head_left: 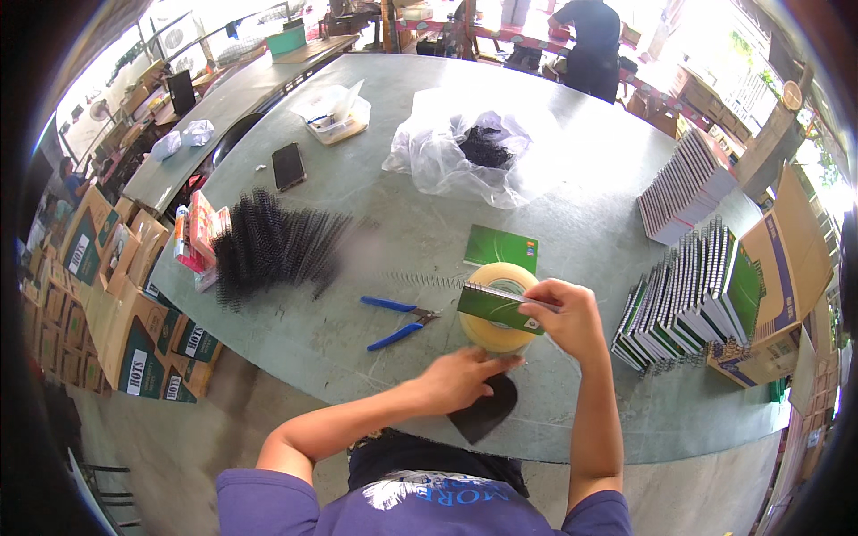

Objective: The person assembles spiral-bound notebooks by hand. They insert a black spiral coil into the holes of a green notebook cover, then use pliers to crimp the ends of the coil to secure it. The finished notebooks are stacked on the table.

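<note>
My right hand (563, 317) pinches the right end of a small green notebook (500, 306), tilted over a wide roll of yellowish clear tape (494, 343). A black spiral binding coil (422, 280) sticks out leftward from the notebook's upper edge. My left hand (460, 380) holds nothing visible; its fingers stretch toward the tape roll's near edge. Beside that hand lies a flat black piece with a rounded end (487, 411). Blue-handled pliers (399, 323) rest left of the roll, jaws toward it. Another green cover or notebook (500, 247) lies behind the roll, partly hidden by it.
Many loose black coils (277, 241) are heaped at the left, near a phone (289, 167). Farther back are a plastic tub (335, 116) and a clear bag (438, 161) with black coils. Bound notebooks (693, 290) and a taller stack (686, 188) stand right, beside an open carton (786, 259).
</note>
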{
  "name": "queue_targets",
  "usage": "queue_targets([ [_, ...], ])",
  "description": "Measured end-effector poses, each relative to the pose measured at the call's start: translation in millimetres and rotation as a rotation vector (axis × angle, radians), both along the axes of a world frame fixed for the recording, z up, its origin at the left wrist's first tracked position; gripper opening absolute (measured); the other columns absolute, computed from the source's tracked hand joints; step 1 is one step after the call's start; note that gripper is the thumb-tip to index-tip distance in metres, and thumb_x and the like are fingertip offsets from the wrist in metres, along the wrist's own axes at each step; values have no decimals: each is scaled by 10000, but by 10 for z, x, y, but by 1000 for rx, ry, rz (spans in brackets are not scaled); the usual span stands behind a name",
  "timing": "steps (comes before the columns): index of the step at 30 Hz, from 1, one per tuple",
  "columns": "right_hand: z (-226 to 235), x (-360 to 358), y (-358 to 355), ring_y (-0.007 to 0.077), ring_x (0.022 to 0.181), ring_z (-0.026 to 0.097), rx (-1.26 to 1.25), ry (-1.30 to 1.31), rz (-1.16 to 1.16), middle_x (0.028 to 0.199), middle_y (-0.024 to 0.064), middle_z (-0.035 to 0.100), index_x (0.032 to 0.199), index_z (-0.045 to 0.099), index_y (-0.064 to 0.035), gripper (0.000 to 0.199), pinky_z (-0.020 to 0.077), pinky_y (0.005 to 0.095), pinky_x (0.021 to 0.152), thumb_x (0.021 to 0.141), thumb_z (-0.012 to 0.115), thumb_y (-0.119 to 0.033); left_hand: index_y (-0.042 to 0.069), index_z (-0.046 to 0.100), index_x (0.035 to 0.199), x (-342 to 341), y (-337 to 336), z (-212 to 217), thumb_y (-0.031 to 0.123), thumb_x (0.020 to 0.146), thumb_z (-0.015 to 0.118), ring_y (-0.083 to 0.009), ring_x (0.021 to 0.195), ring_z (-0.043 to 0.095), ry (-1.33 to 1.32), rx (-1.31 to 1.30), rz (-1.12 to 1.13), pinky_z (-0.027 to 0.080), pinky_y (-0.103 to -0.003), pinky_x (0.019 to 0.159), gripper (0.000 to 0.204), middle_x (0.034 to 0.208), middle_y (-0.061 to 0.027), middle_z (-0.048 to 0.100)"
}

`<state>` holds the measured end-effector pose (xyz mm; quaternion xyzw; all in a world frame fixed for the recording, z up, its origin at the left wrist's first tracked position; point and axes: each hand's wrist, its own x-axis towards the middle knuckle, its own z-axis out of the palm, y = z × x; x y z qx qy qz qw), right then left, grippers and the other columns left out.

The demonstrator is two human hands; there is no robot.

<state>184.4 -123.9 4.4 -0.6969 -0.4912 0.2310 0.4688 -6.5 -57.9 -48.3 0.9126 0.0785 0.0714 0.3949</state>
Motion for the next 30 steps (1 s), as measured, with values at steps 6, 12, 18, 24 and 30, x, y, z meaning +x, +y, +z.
queue_targets([
  [6,-474,-75,-144,170,879,631,337,553,-44,964,162,662,939,627,32,149,513,272,792,795,601,61,120,629,1070,-64,592,534,-21,672,627,-244,788,549,-419,530,463,489,-337,685,423,839,-77,579],
  [12,-496,-123,-186,167,864,630,373,530,-117,946,150,665,935,617,45,122,510,273,800,816,591,52,94,667,937,31,583,637,6,665,666,-235,777,559,-692,490,487,492,-325,632,286,835,-79,568],
  [18,-560,-169,-222,136,862,615,394,531,-121,940,119,670,947,623,35,122,494,258,794,828,598,35,103,662,951,70,420,633,-3,682,667,-223,771,573,-672,450,416,507,-336,627,290,835,-69,565],
  [24,-544,-187,-177,147,835,632,400,489,-155,904,128,667,926,616,38,106,506,244,775,824,586,49,90,649,958,102,400,357,3,663,694,-242,819,565,-493,367,171,492,-330,695,310,838,-86,568],
  [30,-565,-218,-213,118,851,605,371,550,-179,935,102,670,944,625,18,130,478,241,790,816,613,36,69,644,936,225,454,367,9,668,703,-228,826,571,-392,398,154,493,-324,702,281,869,-77,562],
])
